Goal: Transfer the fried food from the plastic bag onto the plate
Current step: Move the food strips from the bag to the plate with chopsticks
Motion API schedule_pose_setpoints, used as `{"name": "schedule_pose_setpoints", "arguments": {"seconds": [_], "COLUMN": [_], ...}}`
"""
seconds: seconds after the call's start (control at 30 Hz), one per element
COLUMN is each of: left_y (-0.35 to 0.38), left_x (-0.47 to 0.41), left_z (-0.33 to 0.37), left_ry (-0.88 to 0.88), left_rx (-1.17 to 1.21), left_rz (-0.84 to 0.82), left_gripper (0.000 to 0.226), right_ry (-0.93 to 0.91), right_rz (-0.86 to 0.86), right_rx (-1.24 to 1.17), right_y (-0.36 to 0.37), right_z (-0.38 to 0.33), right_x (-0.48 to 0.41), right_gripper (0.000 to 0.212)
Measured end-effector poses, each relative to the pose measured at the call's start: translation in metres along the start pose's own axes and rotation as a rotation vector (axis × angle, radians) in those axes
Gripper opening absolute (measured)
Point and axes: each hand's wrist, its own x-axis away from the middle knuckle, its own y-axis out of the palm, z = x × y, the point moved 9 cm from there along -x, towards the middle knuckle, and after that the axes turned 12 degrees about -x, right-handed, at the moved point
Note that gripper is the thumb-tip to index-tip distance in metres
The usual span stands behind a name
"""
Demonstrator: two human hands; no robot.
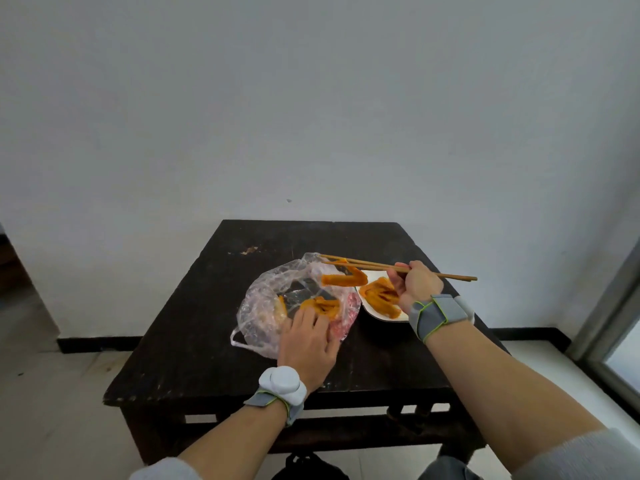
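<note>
A clear plastic bag (pixel 266 299) lies open on the dark wooden table (pixel 194 323), with orange fried pieces (pixel 323 304) still inside. My left hand (pixel 308 341) presses down on the bag's near edge, fingers spread. My right hand (pixel 414 284) grips a pair of wooden chopsticks (pixel 374 265). The chopstick tips pinch one fried piece (pixel 344 278), lifted between the bag and the white plate (pixel 372 311). Several fried pieces (pixel 379 294) lie on the plate, partly hidden by my right hand.
The table stands against a plain white wall. A window frame (pixel 609 306) is at the far right. A dark bag (pixel 308 467) sits on the pale floor under the table's near edge. Both wrists wear grey straps with white devices.
</note>
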Motion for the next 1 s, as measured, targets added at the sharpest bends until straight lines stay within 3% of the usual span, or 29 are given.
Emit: {"name": "schedule_pose_setpoints", "arguments": {"seconds": [0.3, 0.4, 1.0], "left_y": [0.013, 0.021, 0.050], "left_x": [-0.008, -0.010, 0.003], "left_z": [0.049, 0.057, 0.064], "left_ry": [0.080, 0.095, 0.109], "left_rx": [0.007, -0.019, -0.044], "left_rz": [-0.035, -0.073, -0.144], "left_gripper": [0.019, 0.020, 0.018], "right_ry": [-0.045, -0.057, -0.090], "right_rz": [0.036, 0.068, 0.220], "right_rx": [-0.035, -0.062, -0.050], "right_y": [-0.036, -0.051, -0.112], "right_z": [-0.041, -0.046, -0.053], "right_x": [-0.021, -0.029, -0.069], "right_gripper": [0.018, 0.007, 0.020]}}
